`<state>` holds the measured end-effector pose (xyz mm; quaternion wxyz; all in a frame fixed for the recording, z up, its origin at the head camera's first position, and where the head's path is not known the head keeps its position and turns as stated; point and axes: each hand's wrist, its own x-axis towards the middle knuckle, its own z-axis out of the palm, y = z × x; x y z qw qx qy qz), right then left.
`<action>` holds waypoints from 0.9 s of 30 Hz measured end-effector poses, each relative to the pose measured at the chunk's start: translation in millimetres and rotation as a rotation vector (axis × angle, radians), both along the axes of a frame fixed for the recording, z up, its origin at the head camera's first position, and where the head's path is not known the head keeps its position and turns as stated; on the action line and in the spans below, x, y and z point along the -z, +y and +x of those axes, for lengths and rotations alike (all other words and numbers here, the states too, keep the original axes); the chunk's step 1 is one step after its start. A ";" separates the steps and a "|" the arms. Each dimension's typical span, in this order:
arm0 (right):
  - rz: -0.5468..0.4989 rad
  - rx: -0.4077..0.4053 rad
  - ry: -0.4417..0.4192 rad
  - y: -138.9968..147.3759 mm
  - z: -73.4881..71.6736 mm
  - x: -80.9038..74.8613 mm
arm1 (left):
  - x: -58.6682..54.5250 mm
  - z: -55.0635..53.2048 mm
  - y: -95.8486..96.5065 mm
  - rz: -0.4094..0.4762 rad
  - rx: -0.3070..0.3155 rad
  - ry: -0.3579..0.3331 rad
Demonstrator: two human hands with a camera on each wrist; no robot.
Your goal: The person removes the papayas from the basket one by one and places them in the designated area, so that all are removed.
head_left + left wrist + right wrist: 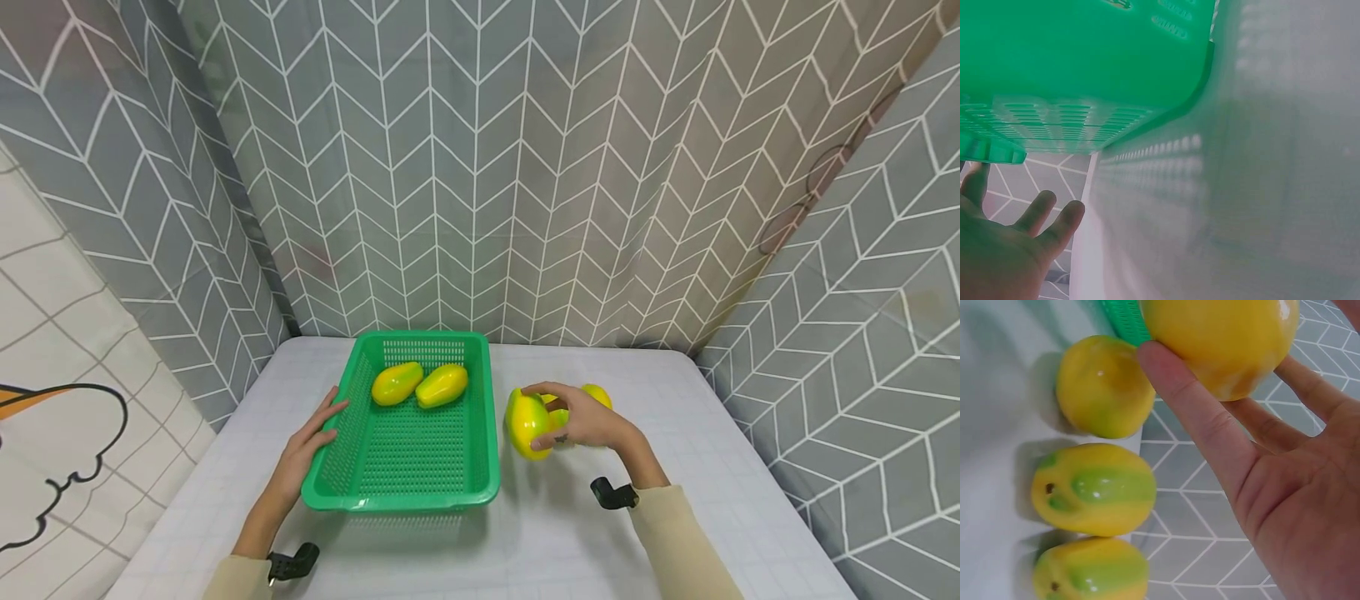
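Note:
A glossy yellow-green papaya point(524, 419) is in my right hand point(591, 418), held between thumb and fingers just off the basket's right side. In the right wrist view, the thumb presses against this papaya point(1225, 344), which appears raised above the table. My left hand point(302, 450) rests at the left rim of a green plastic basket point(491, 450), fingers spread and fairly straight. From the left wrist, one finger point(975, 181) meets the underside of the rim while others stand apart from it. Two papayas point(442, 386) lie side by side toward the basket's back.
Three more papayas point(1094, 487) lie in a row on the white table point(420, 567); in the head view my right hand partly hides them. Patterned grey curtains point(480, 167) stand behind the table and at its sides.

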<state>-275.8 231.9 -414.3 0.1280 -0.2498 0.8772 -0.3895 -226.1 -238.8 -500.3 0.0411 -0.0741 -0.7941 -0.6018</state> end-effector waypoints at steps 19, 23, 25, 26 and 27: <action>0.005 0.001 -0.057 6.8 19.5 25.7 | -2.3 -1.2 0.6 -0.003 -0.003 -0.016; 0.007 -0.007 -0.051 8.4 22.3 31.9 | -2.5 -1.3 0.6 0.000 0.001 -0.016; 0.006 -0.007 -0.058 9.1 24.2 34.3 | -2.4 -1.4 0.5 0.003 0.005 -0.014; 0.006 -0.007 -0.061 9.5 25.0 35.7 | -2.3 -1.5 0.4 0.005 0.006 -0.012; 0.006 -0.006 -0.064 9.9 25.9 36.8 | -2.3 -1.6 0.4 0.007 0.008 -0.012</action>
